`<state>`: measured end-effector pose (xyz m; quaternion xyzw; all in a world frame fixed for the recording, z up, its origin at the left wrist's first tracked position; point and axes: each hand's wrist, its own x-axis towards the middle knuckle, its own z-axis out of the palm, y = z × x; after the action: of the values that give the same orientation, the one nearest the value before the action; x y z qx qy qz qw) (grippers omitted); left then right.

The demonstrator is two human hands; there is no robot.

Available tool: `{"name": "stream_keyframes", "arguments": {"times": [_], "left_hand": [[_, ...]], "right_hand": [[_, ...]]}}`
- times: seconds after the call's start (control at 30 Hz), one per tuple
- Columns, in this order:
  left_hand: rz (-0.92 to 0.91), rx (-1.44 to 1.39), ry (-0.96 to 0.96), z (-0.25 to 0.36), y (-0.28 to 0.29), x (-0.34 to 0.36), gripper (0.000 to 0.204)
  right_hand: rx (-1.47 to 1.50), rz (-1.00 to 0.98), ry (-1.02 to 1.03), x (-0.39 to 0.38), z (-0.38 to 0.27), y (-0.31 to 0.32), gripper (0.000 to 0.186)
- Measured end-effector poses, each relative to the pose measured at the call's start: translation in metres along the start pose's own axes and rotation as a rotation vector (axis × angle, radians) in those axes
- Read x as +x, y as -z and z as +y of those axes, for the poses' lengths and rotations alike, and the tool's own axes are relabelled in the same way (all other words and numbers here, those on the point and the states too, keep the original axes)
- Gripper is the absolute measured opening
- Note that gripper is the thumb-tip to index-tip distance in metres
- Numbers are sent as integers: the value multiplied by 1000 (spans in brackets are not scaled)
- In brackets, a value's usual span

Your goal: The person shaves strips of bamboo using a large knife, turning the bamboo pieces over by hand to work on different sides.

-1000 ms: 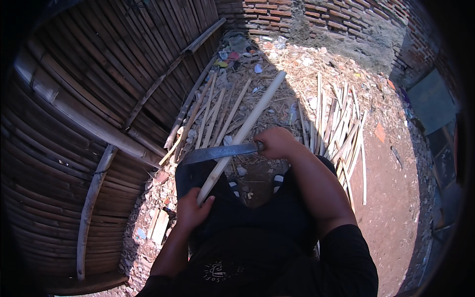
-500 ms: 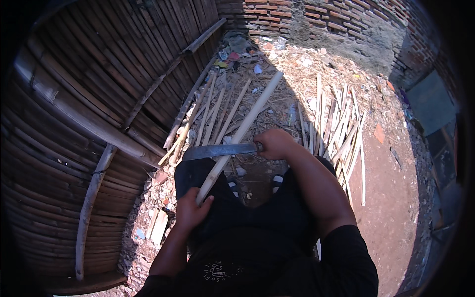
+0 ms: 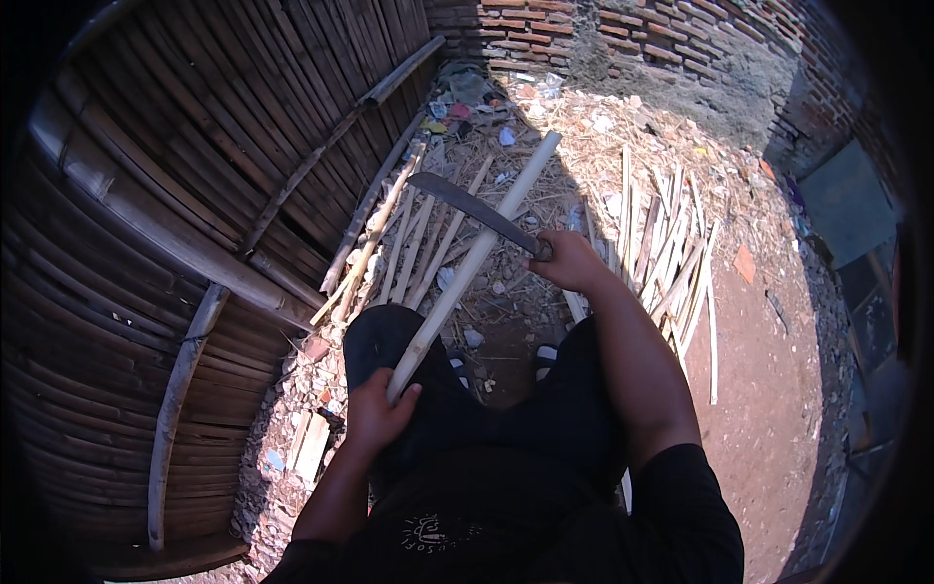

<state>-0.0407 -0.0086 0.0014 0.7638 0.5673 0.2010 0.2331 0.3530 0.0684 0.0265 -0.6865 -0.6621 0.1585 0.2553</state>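
My left hand (image 3: 379, 407) is closed round the near end of a long pale bamboo strip (image 3: 465, 271), which slants away from my left thigh toward the upper right. In my right hand (image 3: 564, 261) is the handle of a machete (image 3: 467, 202). Its dark, broad blade points to the far left and lies across the strip, a little beyond the middle of its length. Whether the edge bites into the bamboo I cannot tell. My fingers on the handle are partly hidden.
Split bamboo strips (image 3: 671, 243) lie in a pile on the right, and several more sticks (image 3: 428, 234) on the left. A bamboo slat wall (image 3: 156, 224) stands close at the left. Beyond the littered ground (image 3: 584, 127) rises a brick wall (image 3: 662, 44). My sandalled feet show between my knees.
The machete and my right hand have moved away from me along the bamboo strip, and the blade tip has swung farther forward. My left hand keeps its hold in nearly the same place.
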Motion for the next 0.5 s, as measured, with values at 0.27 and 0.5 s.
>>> {"name": "stream_keyframes", "arguments": {"times": [0.27,0.5], "left_hand": [[4,12,-7,-6,-1,-1,44],[20,10,-14,-1,-1,-1,44]], "right_hand": [[-253,-334,293,-6,-37,-24,37],[26,23,-158,8,8,9,41]]}}
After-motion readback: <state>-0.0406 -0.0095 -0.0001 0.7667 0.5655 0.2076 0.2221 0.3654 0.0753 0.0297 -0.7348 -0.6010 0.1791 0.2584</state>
